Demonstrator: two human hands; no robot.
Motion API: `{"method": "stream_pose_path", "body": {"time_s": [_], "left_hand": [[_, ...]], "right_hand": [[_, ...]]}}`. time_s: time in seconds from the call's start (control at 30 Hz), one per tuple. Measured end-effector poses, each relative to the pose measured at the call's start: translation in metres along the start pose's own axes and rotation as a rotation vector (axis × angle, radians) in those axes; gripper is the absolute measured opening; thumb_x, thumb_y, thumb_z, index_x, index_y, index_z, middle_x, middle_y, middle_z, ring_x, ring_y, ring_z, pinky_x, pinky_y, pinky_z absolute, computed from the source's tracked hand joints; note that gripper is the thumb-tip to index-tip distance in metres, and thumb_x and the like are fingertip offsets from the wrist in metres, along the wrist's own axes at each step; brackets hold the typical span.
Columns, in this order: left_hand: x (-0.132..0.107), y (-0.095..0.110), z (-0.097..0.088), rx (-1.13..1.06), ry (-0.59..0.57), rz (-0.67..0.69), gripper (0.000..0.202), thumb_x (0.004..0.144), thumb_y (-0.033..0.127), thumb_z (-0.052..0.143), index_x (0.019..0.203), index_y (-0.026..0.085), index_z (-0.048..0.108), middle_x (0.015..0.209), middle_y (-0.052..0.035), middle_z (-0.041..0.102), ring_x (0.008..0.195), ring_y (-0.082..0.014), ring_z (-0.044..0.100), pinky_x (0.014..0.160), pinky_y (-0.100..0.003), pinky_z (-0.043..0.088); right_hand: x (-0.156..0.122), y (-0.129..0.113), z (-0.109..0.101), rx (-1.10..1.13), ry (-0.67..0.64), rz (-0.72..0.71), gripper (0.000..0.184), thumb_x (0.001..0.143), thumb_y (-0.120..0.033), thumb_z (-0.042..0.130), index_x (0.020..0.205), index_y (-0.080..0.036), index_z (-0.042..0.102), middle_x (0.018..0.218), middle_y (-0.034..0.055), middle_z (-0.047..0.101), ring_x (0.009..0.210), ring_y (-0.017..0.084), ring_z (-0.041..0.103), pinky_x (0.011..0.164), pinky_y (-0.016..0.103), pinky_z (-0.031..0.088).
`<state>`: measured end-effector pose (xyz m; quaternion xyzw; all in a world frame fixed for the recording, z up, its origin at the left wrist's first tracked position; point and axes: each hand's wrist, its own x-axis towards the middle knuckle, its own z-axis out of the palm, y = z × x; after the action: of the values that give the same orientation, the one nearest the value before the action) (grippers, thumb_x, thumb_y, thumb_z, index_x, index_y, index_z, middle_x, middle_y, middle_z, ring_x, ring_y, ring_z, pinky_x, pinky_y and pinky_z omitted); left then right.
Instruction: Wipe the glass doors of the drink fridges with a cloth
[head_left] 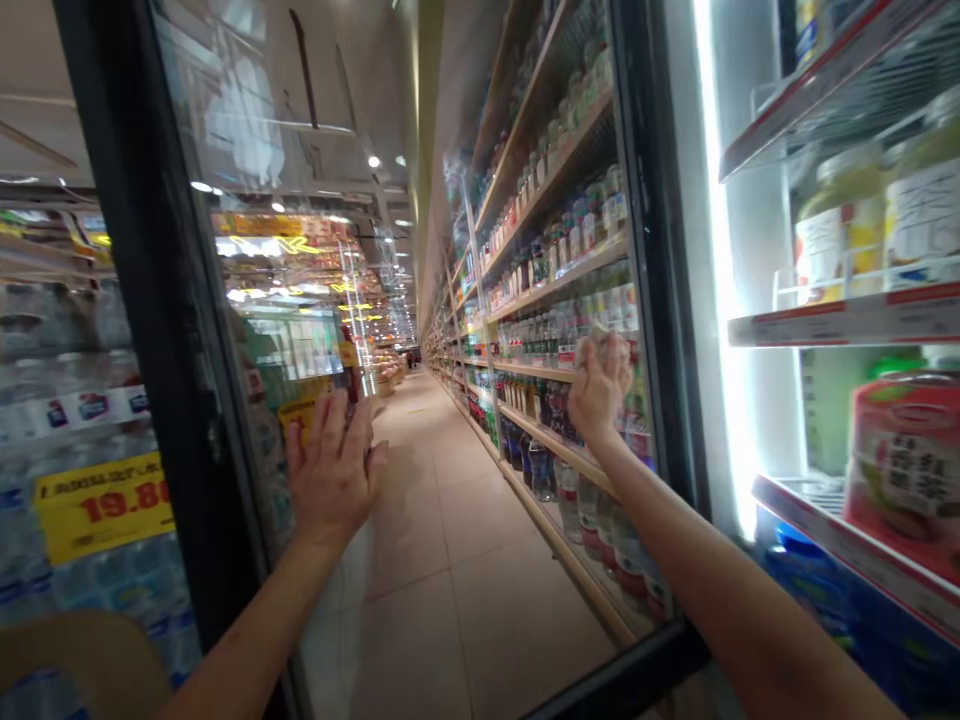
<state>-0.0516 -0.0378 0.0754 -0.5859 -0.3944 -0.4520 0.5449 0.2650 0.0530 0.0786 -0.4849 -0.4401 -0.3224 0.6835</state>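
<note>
My left hand (pixel 330 470) lies flat with fingers spread against the glass of a black-framed cooler door (pixel 660 300), low on its left side. My right hand (pixel 600 390) is closed around a small pale cloth (pixel 596 342) and presses it to the same glass, higher up on the right. Through the pane I see a long shop aisle and shelves of bottles (pixel 555 330).
To the right stands the lit cooler interior with red-edged shelves (pixel 840 325) holding jars and a red tub (pixel 900 460). On the left is another glass door over stacked water bottles with a yellow price tag (pixel 105 505). A tiled floor (pixel 450 560) runs down the aisle.
</note>
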Motion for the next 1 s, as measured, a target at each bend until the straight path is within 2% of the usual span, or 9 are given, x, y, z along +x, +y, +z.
{"method": "stream_pose_path", "body": {"time_s": [0.1, 0.17, 0.3, 0.37, 0.43, 0.53, 0.6, 0.8, 1.0], "left_hand": [[0.0, -0.001, 0.001, 0.017, 0.004, 0.004, 0.062, 0.085, 0.03, 0.052, 0.143, 0.024, 0.029, 0.146, -0.0134, 0.035, 0.138, -0.0254, 0.026, 0.113, -0.047, 0.016], [0.0, -0.001, 0.0, 0.028, 0.007, 0.013, 0.062, 0.086, 0.03, 0.051, 0.143, 0.023, 0.029, 0.145, -0.0142, 0.036, 0.138, -0.0247, 0.026, 0.113, -0.047, 0.017], [0.001, 0.001, -0.001, 0.021, 0.01, 0.022, 0.062, 0.086, 0.029, 0.05, 0.143, 0.022, 0.028, 0.145, -0.0145, 0.036, 0.139, -0.0241, 0.025, 0.113, -0.047, 0.016], [0.001, 0.001, -0.002, 0.015, 0.013, 0.022, 0.062, 0.086, 0.03, 0.051, 0.143, 0.022, 0.028, 0.145, -0.0145, 0.037, 0.139, -0.0243, 0.025, 0.113, -0.047, 0.015], [0.001, 0.001, -0.002, 0.012, 0.01, 0.025, 0.062, 0.086, 0.029, 0.051, 0.143, 0.022, 0.027, 0.145, -0.0146, 0.037, 0.139, -0.0243, 0.025, 0.113, -0.047, 0.015], [0.001, 0.0, -0.002, 0.01, -0.005, 0.019, 0.063, 0.086, 0.029, 0.051, 0.144, 0.023, 0.026, 0.146, -0.0142, 0.036, 0.139, -0.0244, 0.025, 0.113, -0.048, 0.015], [0.001, -0.001, -0.002, 0.017, -0.005, 0.021, 0.063, 0.086, 0.029, 0.051, 0.143, 0.024, 0.026, 0.146, -0.0141, 0.036, 0.139, -0.0244, 0.025, 0.113, -0.047, 0.016], [0.001, -0.001, -0.001, 0.035, 0.018, 0.045, 0.061, 0.085, 0.029, 0.052, 0.142, 0.022, 0.03, 0.145, -0.0147, 0.038, 0.139, -0.0248, 0.025, 0.112, -0.047, 0.017], [0.001, -0.002, -0.004, -0.111, 0.034, -0.047, 0.059, 0.088, 0.028, 0.047, 0.143, 0.022, 0.026, 0.147, -0.0151, 0.033, 0.138, -0.0243, 0.028, 0.112, -0.046, 0.021]], "right_hand": [[-0.019, -0.03, -0.004, 0.103, -0.16, -0.556, 0.045, 0.084, -0.023, 0.043, 0.128, -0.028, 0.052, 0.142, 0.0039, 0.044, 0.138, 0.027, 0.024, 0.11, 0.05, 0.022], [-0.02, -0.035, -0.006, 0.124, -0.234, -0.71, 0.044, 0.084, -0.022, 0.044, 0.126, -0.031, 0.054, 0.141, 0.0005, 0.046, 0.139, 0.024, 0.024, 0.112, 0.049, 0.018], [0.019, -0.024, 0.0, 0.026, -0.138, -0.119, 0.047, 0.087, -0.021, 0.036, 0.132, -0.021, 0.049, 0.148, 0.0094, 0.034, 0.137, 0.029, 0.025, 0.107, 0.055, 0.022], [0.03, -0.033, 0.004, 0.026, -0.096, 0.03, 0.048, 0.088, -0.022, 0.035, 0.134, -0.018, 0.046, 0.149, 0.0121, 0.03, 0.137, 0.033, 0.024, 0.105, 0.057, 0.024], [0.021, -0.054, 0.006, 0.069, -0.123, -0.128, 0.048, 0.087, -0.022, 0.038, 0.134, -0.022, 0.046, 0.149, 0.0091, 0.031, 0.139, 0.033, 0.02, 0.106, 0.057, 0.022], [-0.009, -0.08, 0.001, 0.168, -0.25, -0.658, 0.05, 0.084, -0.021, 0.046, 0.132, -0.03, 0.047, 0.148, 0.0009, 0.036, 0.141, 0.028, 0.017, 0.112, 0.052, 0.014], [-0.017, -0.078, -0.003, 0.2, -0.295, -0.862, 0.048, 0.083, -0.021, 0.048, 0.129, -0.033, 0.049, 0.145, -0.0014, 0.041, 0.14, 0.024, 0.02, 0.113, 0.049, 0.011], [0.018, -0.058, 0.003, 0.081, -0.06, -0.172, 0.044, 0.089, -0.022, 0.037, 0.13, -0.021, 0.05, 0.146, 0.0103, 0.037, 0.138, 0.031, 0.023, 0.107, 0.056, 0.022], [0.0, -0.113, 0.0, 0.18, -0.272, -0.746, 0.046, 0.085, -0.022, 0.046, 0.13, -0.031, 0.048, 0.145, -0.0021, 0.04, 0.14, 0.024, 0.02, 0.113, 0.051, 0.014]]}}
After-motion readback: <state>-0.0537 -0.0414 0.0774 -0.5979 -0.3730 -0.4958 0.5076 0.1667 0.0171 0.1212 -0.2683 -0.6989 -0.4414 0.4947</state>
